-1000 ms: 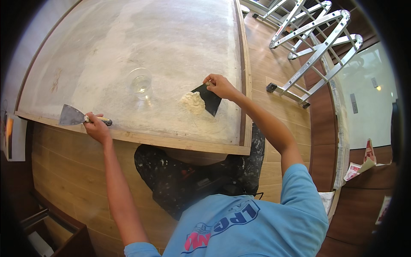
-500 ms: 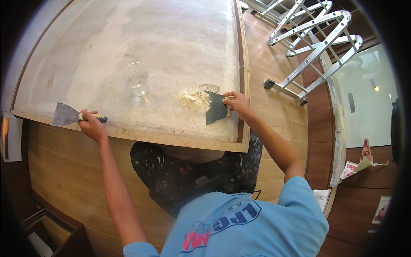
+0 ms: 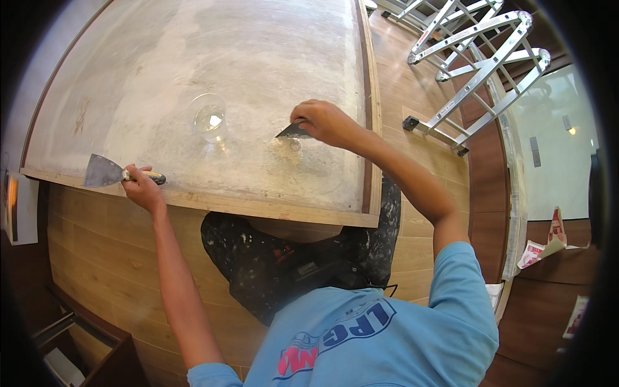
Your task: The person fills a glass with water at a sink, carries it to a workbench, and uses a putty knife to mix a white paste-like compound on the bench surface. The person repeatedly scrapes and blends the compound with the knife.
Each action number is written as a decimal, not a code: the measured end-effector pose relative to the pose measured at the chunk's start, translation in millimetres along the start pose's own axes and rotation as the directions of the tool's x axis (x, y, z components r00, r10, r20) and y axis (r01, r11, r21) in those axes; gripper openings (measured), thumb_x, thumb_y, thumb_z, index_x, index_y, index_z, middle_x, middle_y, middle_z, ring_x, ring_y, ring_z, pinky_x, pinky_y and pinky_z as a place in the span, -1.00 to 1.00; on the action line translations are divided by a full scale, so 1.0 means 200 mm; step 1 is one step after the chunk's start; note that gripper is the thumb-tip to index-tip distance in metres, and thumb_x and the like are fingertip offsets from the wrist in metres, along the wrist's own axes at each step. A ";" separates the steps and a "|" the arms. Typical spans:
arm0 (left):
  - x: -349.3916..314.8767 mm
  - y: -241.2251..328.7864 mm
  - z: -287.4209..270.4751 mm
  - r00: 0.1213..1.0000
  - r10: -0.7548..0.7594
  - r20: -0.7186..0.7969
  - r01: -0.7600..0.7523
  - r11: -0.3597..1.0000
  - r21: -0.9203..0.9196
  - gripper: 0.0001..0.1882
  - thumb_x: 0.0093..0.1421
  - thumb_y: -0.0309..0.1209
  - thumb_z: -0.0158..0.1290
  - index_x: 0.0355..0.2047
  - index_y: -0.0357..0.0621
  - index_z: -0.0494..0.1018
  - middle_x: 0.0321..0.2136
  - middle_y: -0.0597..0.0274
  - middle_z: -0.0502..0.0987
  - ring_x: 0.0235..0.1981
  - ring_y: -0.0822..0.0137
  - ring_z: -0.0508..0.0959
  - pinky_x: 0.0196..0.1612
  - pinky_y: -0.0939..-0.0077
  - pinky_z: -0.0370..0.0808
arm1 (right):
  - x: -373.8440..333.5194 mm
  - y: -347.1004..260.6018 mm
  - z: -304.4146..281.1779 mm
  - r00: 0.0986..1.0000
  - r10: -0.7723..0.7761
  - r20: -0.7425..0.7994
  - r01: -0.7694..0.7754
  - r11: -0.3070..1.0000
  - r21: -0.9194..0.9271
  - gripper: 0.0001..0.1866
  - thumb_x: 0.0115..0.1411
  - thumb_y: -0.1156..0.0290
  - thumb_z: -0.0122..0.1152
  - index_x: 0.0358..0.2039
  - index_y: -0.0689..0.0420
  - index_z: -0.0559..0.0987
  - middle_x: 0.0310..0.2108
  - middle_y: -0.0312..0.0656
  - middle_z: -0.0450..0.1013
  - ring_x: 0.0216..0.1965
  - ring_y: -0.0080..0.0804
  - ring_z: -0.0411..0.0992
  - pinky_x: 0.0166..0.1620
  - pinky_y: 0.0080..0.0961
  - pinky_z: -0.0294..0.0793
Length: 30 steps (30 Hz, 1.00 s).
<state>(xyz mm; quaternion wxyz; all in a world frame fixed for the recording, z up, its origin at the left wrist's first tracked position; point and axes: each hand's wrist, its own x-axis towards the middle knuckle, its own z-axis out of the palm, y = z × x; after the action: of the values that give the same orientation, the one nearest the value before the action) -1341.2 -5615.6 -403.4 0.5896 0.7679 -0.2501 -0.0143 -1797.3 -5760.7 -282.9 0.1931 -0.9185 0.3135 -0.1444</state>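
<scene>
A putty knife with a wide metal blade and a yellow and black handle is in my left hand, at the near left edge of the large board-topped table. My right hand grips a dark, flat scraper, tilted over the board. Beneath it a thin, damp-looking smear of cream paste marks the surface. No lump of paste shows; the hand and scraper may hide it. Left of the scraper a clear cup stands on the board.
Raised wooden strips edge the board. A folding aluminium ladder stands on the wood-look floor at the far right. Brown panels with torn paper line the right side. An open drawer or cabinet is at lower left.
My right hand has moved left and slightly away from me, tilting the scraper over. The pale lump of paste is out of sight, leaving a thin smear. My left hand has hardly moved.
</scene>
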 end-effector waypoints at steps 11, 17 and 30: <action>0.00 0.00 0.00 0.999 -0.032 0.004 0.032 0.999 0.040 -0.54 0.65 -0.08 -0.08 -0.01 -0.29 0.55 -0.38 0.11 0.80 -0.33 0.20 0.74 -0.16 0.22 0.64 | -0.09 0.04 0.13 0.977 -0.104 0.184 0.150 0.955 -0.255 -0.80 0.45 0.49 0.32 0.01 0.15 0.79 -0.07 -0.14 0.67 0.06 -0.13 0.60 0.17 -0.18 0.60; 0.00 0.00 0.00 0.999 -0.043 -0.012 0.043 0.999 0.029 -0.54 0.64 -0.08 -0.08 -0.05 -0.27 0.55 -0.39 0.13 0.80 -0.33 0.19 0.75 -0.16 0.20 0.64 | 0.03 0.10 0.10 0.991 -0.121 0.065 0.132 0.970 -0.204 -0.82 0.45 0.46 0.34 -0.04 0.12 0.83 -0.05 -0.18 0.68 0.04 -0.18 0.61 0.14 -0.18 0.62; 0.00 -0.01 0.01 1.000 -0.004 -0.020 0.005 0.999 0.033 -0.57 0.62 -0.09 -0.07 -0.03 -0.26 0.55 -0.40 0.15 0.80 -0.33 0.20 0.74 -0.15 0.20 0.63 | -0.25 0.06 0.05 0.976 -0.213 0.049 0.219 0.946 -0.239 -0.78 0.40 0.50 0.35 0.01 0.11 0.80 -0.03 -0.16 0.72 0.06 -0.15 0.65 0.13 -0.19 0.61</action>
<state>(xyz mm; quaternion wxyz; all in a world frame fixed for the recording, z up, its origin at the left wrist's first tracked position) -1340.6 -5616.8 -405.8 0.5792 0.7781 -0.2430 -0.0039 -1837.4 -5735.7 -304.4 0.0657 -0.9655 0.2242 -0.1150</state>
